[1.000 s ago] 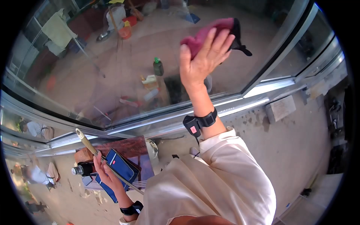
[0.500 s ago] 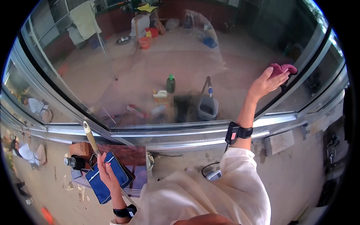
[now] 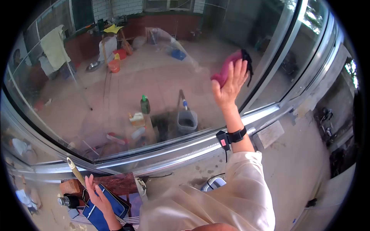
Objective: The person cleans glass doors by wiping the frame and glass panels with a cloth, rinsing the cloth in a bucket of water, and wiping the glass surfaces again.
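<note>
My right hand point(image 3: 230, 85) presses a dark pink cloth point(image 3: 228, 68) with a black edge flat against the window glass point(image 3: 127, 88), fingers spread over it. At the lower left, my left hand point(image 3: 97, 194) is raised with its fingers extended, beside a pole with a pale tip point(image 3: 77, 171). Whether the thumb grips the pole is hard to tell. Behind that hand lies a blue folder-like case point(image 3: 110, 206) on a low table.
A metal window frame point(image 3: 185, 152) runs below the glass. Left of the case are a brick point(image 3: 70, 186) and a jar point(image 3: 68, 201). A stone block point(image 3: 269, 134) lies at the right. Through the glass show a green bottle point(image 3: 145, 104) and a grey bucket point(image 3: 187, 121).
The cloth under my right hand went right to the frame, then back left across the glass. The camera view has shifted and tilted. My left hand stays beside the pole.
</note>
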### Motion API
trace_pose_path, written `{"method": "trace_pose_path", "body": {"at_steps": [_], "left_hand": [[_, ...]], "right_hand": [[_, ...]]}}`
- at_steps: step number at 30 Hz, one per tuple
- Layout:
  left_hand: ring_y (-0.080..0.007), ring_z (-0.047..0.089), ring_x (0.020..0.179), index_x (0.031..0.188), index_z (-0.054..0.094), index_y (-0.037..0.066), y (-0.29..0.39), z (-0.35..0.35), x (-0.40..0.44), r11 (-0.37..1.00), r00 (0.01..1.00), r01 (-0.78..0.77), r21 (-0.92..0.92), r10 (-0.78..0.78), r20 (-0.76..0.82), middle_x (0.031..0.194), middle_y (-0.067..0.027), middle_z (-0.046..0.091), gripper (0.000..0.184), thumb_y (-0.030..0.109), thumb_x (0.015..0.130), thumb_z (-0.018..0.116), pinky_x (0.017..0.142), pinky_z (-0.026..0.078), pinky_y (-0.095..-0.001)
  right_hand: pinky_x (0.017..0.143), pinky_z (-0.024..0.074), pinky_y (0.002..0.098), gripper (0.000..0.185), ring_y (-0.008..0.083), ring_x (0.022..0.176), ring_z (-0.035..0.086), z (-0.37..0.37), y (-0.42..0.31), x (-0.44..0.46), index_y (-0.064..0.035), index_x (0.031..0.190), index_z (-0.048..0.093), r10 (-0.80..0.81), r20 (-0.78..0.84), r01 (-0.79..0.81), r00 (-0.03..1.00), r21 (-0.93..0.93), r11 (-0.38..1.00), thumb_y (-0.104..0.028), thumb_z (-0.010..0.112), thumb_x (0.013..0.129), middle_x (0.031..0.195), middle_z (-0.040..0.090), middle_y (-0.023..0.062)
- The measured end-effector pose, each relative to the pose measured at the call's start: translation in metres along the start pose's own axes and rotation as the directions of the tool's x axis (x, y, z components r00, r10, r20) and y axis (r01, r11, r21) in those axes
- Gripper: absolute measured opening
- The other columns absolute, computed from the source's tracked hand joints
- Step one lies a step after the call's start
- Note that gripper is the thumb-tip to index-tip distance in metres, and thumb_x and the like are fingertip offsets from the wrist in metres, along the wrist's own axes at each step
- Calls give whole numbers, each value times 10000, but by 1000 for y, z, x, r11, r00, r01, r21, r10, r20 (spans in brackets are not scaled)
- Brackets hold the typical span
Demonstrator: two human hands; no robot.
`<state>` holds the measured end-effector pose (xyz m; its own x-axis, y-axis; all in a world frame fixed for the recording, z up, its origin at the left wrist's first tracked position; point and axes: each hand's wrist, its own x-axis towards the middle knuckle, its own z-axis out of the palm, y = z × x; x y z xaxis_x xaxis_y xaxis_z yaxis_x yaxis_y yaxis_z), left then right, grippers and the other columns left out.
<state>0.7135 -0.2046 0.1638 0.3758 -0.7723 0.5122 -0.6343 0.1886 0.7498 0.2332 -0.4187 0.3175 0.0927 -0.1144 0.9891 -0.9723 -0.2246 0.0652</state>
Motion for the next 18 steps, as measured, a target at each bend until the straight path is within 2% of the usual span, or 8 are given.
{"method": "trace_pose_path", "body": {"at_steps": [2,3,5,7,11,13,14,18], "left_hand": [[-231,550,1079,1389,362,18,-5,-17,-15,990,988,142,8,-141,-64,1254,-164,546,430,77,964,382,907,423,-310],[-220,564,1054,1380,378,19,-15,-24,-21,990,993,85,115,-74,-95,1240,-151,560,428,74,957,407,875,442,-307],[-221,568,1058,1364,401,14,-6,-35,-31,971,971,207,122,-189,-146,1214,-143,579,420,76,950,437,879,443,-310],[-240,571,1065,1341,427,11,-16,-43,-44,955,960,245,166,-214,-182,1186,-146,593,407,79,941,463,888,440,-315],[-274,585,1038,1312,454,11,-14,-47,-52,946,937,272,178,-219,-272,1152,-147,606,405,43,910,491,892,443,-332],[-273,589,1027,1311,454,9,-23,-52,-53,958,933,256,131,-209,-293,1147,-148,609,418,28,896,498,897,443,-337],[-275,591,1029,1310,455,7,-24,-56,-53,961,932,240,134,-190,-308,1141,-150,612,423,21,889,499,898,444,-339],[-291,588,1044,1308,456,8,-35,-77,-62,964,923,236,120,-183,-338,1138,-153,614,430,22,881,504,894,447,-348]], "right_hand": [[1091,148,517,659,401,1378,190,-14,56,52,-29,1400,329,73,-140,-76,987,-19,997,-384,514,877,1470,276,208],[1105,167,456,637,404,1369,204,-17,78,73,8,1399,310,111,-200,-118,973,-24,993,-359,489,910,1460,282,232],[1114,167,426,668,383,1353,243,-15,109,107,59,1383,310,246,-285,-237,926,67,969,-403,471,928,1440,305,253],[1106,189,436,707,392,1329,285,-8,114,139,55,1372,342,166,-316,-170,934,13,985,-473,454,916,1416,353,247],[1097,206,435,625,372,1339,286,9,-7,202,-65,1381,401,-220,-320,212,921,-62,975,-489,438,925,1430,356,210],[1080,195,489,564,276,1377,255,18,-113,214,-169,1404,393,-374,-259,368,890,-74,927,-475,435,932,1485,318,53],[1073,189,507,573,250,1382,249,20,-164,215,-184,1410,385,-433,-210,436,877,-37,899,-464,467,917,1489,311,27],[1078,167,518,579,226,1377,253,35,-311,203,-237,1379,430,-606,14,604,795,64,794,-473,540,862,1485,315,6]]}}
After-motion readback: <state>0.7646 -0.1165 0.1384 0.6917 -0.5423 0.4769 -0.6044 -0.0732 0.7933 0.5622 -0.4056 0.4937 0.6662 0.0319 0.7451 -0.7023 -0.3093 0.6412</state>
